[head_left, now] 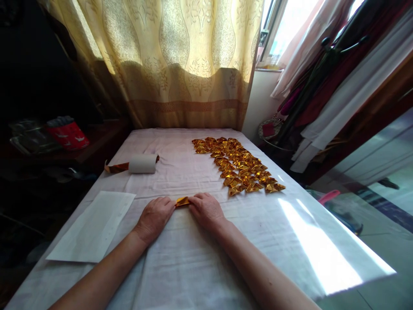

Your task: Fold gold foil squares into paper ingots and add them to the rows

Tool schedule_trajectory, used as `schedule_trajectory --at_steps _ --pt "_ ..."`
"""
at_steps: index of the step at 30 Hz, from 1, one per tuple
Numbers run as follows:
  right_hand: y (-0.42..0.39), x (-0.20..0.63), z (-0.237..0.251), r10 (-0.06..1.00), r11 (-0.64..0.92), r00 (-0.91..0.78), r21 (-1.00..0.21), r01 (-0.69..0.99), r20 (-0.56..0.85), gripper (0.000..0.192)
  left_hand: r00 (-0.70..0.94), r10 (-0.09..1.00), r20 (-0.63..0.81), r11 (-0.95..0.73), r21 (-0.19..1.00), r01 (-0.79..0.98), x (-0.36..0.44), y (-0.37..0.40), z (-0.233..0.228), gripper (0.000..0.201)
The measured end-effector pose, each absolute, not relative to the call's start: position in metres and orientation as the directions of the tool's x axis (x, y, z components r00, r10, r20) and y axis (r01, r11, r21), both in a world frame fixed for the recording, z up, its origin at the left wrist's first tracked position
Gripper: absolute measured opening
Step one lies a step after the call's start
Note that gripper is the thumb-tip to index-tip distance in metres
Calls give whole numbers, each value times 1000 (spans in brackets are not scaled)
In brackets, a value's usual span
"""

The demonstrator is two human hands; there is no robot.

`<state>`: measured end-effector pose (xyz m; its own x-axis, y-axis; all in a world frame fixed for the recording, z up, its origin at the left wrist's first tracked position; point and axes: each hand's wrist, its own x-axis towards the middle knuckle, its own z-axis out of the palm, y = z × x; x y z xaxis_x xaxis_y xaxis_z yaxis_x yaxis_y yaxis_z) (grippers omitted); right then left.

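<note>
A desk (180,267) draped in white cloth carries everything. A patch of folded gold foil pieces (238,165) lies at its far right. A white paper sheet (93,226) rests at the left edge, a foil roll (142,163) beyond it. The left hand (155,217) and right hand (206,209) lie knuckles up, fingertips pinching 1 small gold foil piece (182,201) between them on the cloth.

The fingertips of the left hand (155,217) and right hand (205,209) cover most of the small gold foil piece (182,201) at centre frame, so its shape stays unclear. Both forearms run off the bottom edge. At far left, the shelf items (48,135) sink into shadow, unreadable.
</note>
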<state>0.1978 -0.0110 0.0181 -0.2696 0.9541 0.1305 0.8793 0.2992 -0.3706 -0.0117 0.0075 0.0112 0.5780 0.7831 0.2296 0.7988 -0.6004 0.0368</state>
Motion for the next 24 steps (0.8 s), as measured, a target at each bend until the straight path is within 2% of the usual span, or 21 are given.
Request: schedule_trajectory --at_steps 7,13,18,24 --pt "7 200 18 987 161 -145 -512 843 72 23 495 837 233 -533 143 834 -6 18 13 22" --pt "31 204 19 990 130 -71 -614 779 119 26 348 918 190 -395 349 850 2 41 24 25" --pt "58 206 20 993 90 -7 -705 703 119 28 182 978 105 -210 540 815 12 70 24 27" --pt "95 205 15 994 57 46 -813 579 102 22 40 999 35 -53 676 735 20 99 13 26"
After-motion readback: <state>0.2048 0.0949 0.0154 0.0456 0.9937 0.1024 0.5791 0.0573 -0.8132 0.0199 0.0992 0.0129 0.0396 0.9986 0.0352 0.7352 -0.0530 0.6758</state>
